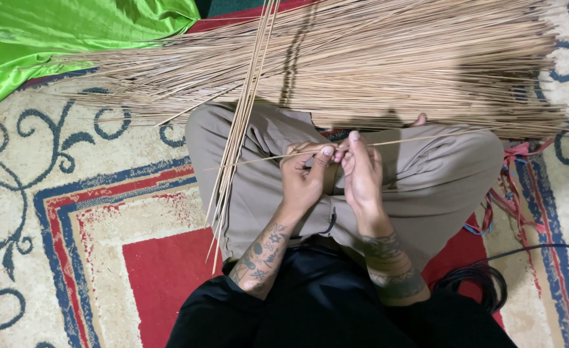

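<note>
A single thin stick [387,143] was held between the two hands above the crossed legs of the seated person. The left hand [303,177] was closed on the stick, the thumb and forefinger pinching it near the middle of its length. The right hand [361,174] was closed on the same stick just beside the left, the fingertips [354,136] being pressed to it from above. The stick lay almost level, tilted slightly upward toward the right, and its ends extended past both hands. A small bundle of sticks [239,129] was laid across the left knee, running steeply from the top edge of the view down to the carpet [72,193]. A large pile of sticks [394,64] was spread on the floor beyond the knees, its tips fanned out toward the left. Beige trousers [439,180] were worn, and a black garment covered the upper body. Tattoos were visible on both forearms. A green satin cloth [52,38] was placed at the upper left corner, partly under the pile. A black cable [484,277] was coiled on the carpet near the right knee, with red cord [510,187] lying close to it.
</note>
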